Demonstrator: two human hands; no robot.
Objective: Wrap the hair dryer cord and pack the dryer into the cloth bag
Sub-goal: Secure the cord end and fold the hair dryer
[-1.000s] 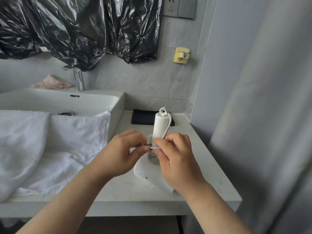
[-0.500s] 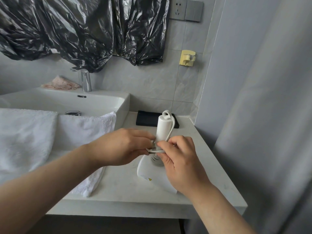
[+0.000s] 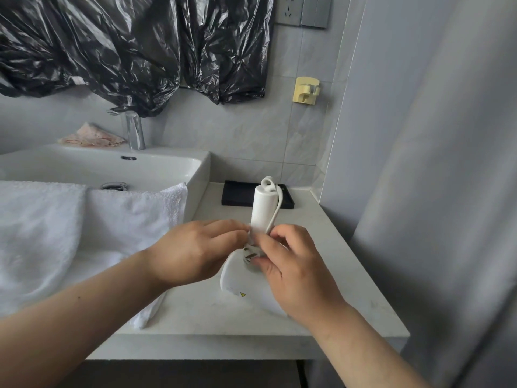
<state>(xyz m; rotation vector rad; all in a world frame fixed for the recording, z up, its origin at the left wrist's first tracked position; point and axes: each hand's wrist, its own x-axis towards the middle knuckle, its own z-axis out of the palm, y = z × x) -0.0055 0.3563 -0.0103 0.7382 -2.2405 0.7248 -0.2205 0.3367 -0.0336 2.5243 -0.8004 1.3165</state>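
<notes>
Fingers of my left hand (image 3: 193, 253) and right hand (image 3: 296, 273) pinch the cord (image 3: 276, 212) end against the dryer (image 3: 262, 208) on the desk (image 3: 321, 242), wrapping nearly done by my reckoning, bag (image 3: 237, 193) behind not yet packed.

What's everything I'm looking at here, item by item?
dryer: one, white, on the counter
cord: one, white, along the dryer's handle
plug: one, white, between the hands
bag: one, black, flat behind the dryer
counter: one, pale, right of the sink
sink: one, white, left
tap: one, chrome, behind the sink
towels: apparently two, white, over the sink's front
cloth: one, pink, beside the tap
plastic sheet: black, on the wall
socket: one, grey, wall top
hook: one, yellow, wall
curtain: one, grey, right
left hand: pinches the cord
right hand: holds the plug
</notes>
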